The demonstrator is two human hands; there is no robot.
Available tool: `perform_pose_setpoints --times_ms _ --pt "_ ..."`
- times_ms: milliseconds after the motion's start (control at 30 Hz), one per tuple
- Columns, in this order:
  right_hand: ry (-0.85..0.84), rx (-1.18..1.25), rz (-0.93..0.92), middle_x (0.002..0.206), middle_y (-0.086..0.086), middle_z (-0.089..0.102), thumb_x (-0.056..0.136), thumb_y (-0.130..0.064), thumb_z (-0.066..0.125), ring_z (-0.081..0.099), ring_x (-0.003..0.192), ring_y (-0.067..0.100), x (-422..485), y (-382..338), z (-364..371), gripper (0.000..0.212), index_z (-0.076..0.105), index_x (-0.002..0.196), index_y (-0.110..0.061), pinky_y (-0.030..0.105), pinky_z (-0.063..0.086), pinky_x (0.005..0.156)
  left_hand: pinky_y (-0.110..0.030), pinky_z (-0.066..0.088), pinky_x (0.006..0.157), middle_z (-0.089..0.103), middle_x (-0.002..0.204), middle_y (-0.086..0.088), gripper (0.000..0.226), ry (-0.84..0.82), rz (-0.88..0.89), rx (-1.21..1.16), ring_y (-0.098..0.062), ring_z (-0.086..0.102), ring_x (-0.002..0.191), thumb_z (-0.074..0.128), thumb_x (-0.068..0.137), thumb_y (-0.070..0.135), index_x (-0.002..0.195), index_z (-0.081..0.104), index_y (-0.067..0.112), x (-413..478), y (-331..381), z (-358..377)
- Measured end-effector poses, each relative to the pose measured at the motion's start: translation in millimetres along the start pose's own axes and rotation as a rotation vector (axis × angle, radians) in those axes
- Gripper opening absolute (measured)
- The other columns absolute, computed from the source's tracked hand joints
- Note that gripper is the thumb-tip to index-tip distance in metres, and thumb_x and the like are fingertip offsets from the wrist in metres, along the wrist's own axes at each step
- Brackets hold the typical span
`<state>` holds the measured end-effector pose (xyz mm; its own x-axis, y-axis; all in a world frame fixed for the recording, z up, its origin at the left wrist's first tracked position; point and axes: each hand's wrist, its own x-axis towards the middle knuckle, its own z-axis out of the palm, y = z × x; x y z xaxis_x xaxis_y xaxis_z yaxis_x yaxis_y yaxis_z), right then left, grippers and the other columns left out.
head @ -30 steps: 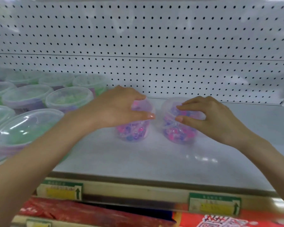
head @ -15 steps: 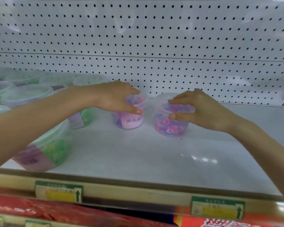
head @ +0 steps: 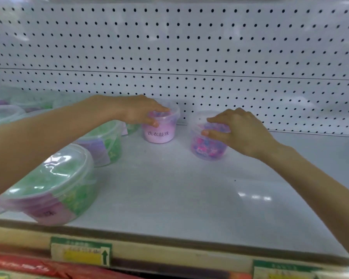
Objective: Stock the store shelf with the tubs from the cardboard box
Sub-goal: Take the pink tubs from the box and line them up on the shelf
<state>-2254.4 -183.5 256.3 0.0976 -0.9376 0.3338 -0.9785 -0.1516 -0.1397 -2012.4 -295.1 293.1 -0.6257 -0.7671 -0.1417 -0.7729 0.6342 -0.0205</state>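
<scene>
Two small clear tubs of pink and purple beads stand on the white shelf (head: 169,188), near the pegboard back wall. My left hand (head: 137,111) grips the left tub (head: 160,129) from above by its lid rim; this tub's pink label with Chinese characters faces me. My right hand (head: 238,131) grips the right tub (head: 208,146) from its right side, fingers over the lid and thumb on the front wall. Both tubs sit upright, a hand's width apart. No cardboard box is in view.
Several larger clear tubs with green beads (head: 54,182) fill the shelf's left part, one of them (head: 105,141) close to my left forearm. The pegboard (head: 189,47) closes the back. Price tags (head: 81,252) line the shelf's front edge. Red packages lie on the shelf below.
Both hands have pushed the two tubs farther back on the shelf, toward the pegboard. The left tub has turned so that its pink label faces me.
</scene>
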Motion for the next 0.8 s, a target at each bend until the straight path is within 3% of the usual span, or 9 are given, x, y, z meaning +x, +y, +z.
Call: perform_pose_setpoints --times_ms 133,233,367,467,533,600,700,767,800 --pt "0.0 -0.062 0.017 0.12 0.008 0.06 0.085 -0.063 0.043 0.046 0.113 0.03 23 -9 12 0.057 0.064 0.116 -0.02 0.037 0.033 0.092 -0.03 0.028 0.105 0.03 0.151 0.0 0.059 0.001 -0.019 -0.024 -0.022 0.03 0.136 0.053 0.092 0.034 0.145 0.028 0.03 8 -7 -2" --pt "-0.203 0.089 0.046 0.14 0.003 0.047 0.087 -0.057 0.046 0.033 0.131 0.028 34 0 7 0.057 0.047 0.135 -0.027 0.038 0.022 0.107 -0.033 0.027 0.107 0.031 0.151 -0.001 0.057 0.002 0.001 -0.025 -0.022 0.03 0.136 0.053 0.093 0.031 0.144 0.029 0.03 12 -12 -1" --pt "-0.371 0.233 0.066 0.153 -0.007 0.028 0.085 -0.052 0.054 0.019 0.142 0.018 39 17 -1 0.062 0.037 0.141 -0.033 0.038 0.015 0.116 -0.031 0.026 0.104 0.033 0.148 -0.005 0.058 0.011 -0.002 -0.021 -0.025 0.032 0.133 0.052 0.092 0.035 0.145 0.028 0.031 14 -19 -1" --pt "-0.26 0.146 0.049 0.143 0.0 0.043 0.084 -0.054 0.055 0.031 0.133 0.026 44 15 6 0.06 0.043 0.138 -0.029 0.036 0.026 0.107 -0.033 0.024 0.107 0.029 0.151 -0.006 0.06 0.012 -0.018 -0.03 -0.025 0.03 0.136 0.052 0.091 0.04 0.145 0.026 0.034 14 -24 1" --pt "-0.1 0.052 0.029 0.115 0.01 0.058 0.083 -0.057 0.055 0.042 0.118 0.033 47 5 13 0.056 0.054 0.129 -0.025 0.036 0.033 0.091 -0.033 0.025 0.107 0.031 0.151 -0.006 0.06 0.023 -0.014 -0.034 -0.025 0.031 0.135 0.052 0.091 0.042 0.145 0.027 0.034 14 -27 2" --pt "-0.034 -0.049 0.026 0.098 0.011 0.056 0.082 -0.061 0.052 0.045 0.107 0.033 52 -1 18 0.054 0.061 0.12 -0.023 0.035 0.031 0.083 -0.033 0.027 0.106 0.034 0.148 -0.006 0.06 0.04 -0.011 -0.031 -0.025 0.033 0.133 0.052 0.09 0.043 0.144 0.027 0.034 14 -29 4" --pt "-0.185 0.093 0.035 0.095 -0.001 0.053 0.082 -0.062 0.052 0.041 0.104 0.026 55 4 7 0.045 0.06 0.117 -0.035 0.035 0.03 0.084 -0.031 0.034 0.097 0.038 0.146 -0.004 0.059 0.072 -0.016 -0.036 -0.025 0.036 0.131 0.051 0.089 0.048 0.143 0.03 0.037 16 -29 6" --pt "-0.337 0.255 -0.017 0.098 -0.008 0.05 0.087 -0.046 0.056 0.042 0.106 0.019 50 8 -8 0.034 0.055 0.121 -0.041 0.026 0.03 0.084 -0.024 0.036 0.082 0.041 0.143 -0.003 0.056 0.1 -0.023 -0.044 -0.026 0.038 0.127 0.05 0.09 0.048 0.142 0.033 0.037 16 -29 7" --pt "-0.388 0.322 -0.011 0.106 -0.009 0.049 0.089 -0.038 0.058 0.041 0.107 0.012 47 10 -14 0.036 0.053 0.125 -0.038 0.021 0.029 0.085 -0.025 0.034 0.081 0.042 0.141 -0.003 0.056 0.113 -0.023 -0.044 -0.026 0.04 0.125 0.05 0.089 0.048 0.141 0.034 0.037 17 -29 8"
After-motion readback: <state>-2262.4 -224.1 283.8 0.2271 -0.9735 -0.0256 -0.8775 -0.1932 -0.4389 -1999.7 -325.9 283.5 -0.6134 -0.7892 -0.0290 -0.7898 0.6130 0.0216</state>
